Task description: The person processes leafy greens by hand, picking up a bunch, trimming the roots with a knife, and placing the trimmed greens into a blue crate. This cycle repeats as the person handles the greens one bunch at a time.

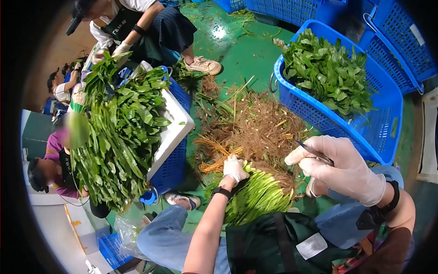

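Note:
My left hand (235, 170), in a white glove, reaches to the left edge of a bundle of long-stemmed leafy greens (260, 196) in front of me. Its fingers are curled down at some orange strands (214, 157); what they pinch is hidden. My right hand (342, 166), also gloved, is raised to the right of the bundle, closed around a small knife (315, 152) with a dark blade pointing up and left. Pale stem ends and brown roots of the bundle face the root pile (260, 123) on the floor just beyond.
On the left, a white foam box (175, 130) piled with greens (121, 141) rests on a blue crate (171, 169). To the right stands a blue basket (392, 132) with leafy greens (328, 73). A co-worker (137, 27) sits at upper left; several people are farther left.

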Demonstrator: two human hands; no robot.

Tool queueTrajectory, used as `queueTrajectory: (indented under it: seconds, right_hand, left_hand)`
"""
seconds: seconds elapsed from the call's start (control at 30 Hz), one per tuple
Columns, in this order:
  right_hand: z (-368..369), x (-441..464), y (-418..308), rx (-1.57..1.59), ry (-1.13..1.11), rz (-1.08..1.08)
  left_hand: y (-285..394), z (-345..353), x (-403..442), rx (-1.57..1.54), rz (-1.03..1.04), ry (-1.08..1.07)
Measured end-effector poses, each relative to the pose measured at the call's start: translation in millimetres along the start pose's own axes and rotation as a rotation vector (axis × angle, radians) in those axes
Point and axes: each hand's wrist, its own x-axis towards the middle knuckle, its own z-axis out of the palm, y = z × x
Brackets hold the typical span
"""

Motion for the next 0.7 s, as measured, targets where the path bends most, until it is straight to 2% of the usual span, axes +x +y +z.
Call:
queueTrajectory:
  seconds: [0.07, 0.1, 0.13, 0.2, 0.23, 0.27, 0.33, 0.4, 0.47, 0.53, 0.6, 0.7]
  right_hand:
    - [0.0, -1.1, 2.4, -0.211, 0.023, -0.074]
    - [0.0, -2.3, 4.3, -0.212, 0.024, -0.087]
    - [0.3, -3.4, 6.8, -0.214, 0.029, -0.077]
    - [3.3, -1.8, 14.0, -0.223, 0.020, -0.091]
    - [5.8, 0.8, 19.4, -0.282, 0.052, -0.219]
    - [8.9, 3.3, 21.6, -0.340, 0.084, -0.350]
    - [15.3, 11.4, 26.7, -0.423, 0.072, -0.327]
    - [23.5, 29.6, 55.1, -0.220, 0.127, -0.425]
    - [37.7, 37.9, 64.7, -0.317, 0.105, -0.444]
    - [60.6, 32.9, 52.5, -0.328, 0.098, -0.646]
    - [81.0, 18.6, 28.2, -0.202, 0.025, -0.343]
    - [104.8, 29.7, 46.2, 0.044, -0.003, -0.275]
  left_hand:
    - [-16.9, 38.8, 4.9, -0.648, -0.124, 0.019]
    - [-22.0, 34.1, -0.7, -1.088, -0.158, -0.047]
    - [-30.0, 28.1, -3.9, -1.432, -0.166, 0.021]
    - [-45.3, -10.4, -22.2, -1.647, -0.192, 0.088]
    - [-51.6, -43.2, -34.0, -1.766, -0.170, 0.083]
    - [-61.4, -65.3, -40.0, -1.815, -0.236, 0.067]
    - [-76.7, -118.4, -51.6, -1.760, -0.188, 0.048]
    - [-73.4, -176.1, -76.3, -1.685, -0.138, 0.041]
    - [-58.2, -227.5, -113.0, -1.760, -0.085, -0.043]
    - [-46.5, -243.7, -135.8, -1.787, 0.022, -0.063]
    - [-23.9, -252.1, -156.0, -1.830, 0.037, -0.055]
    - [-6.3, -232.5, -159.2, -1.965, 0.156, -0.202]
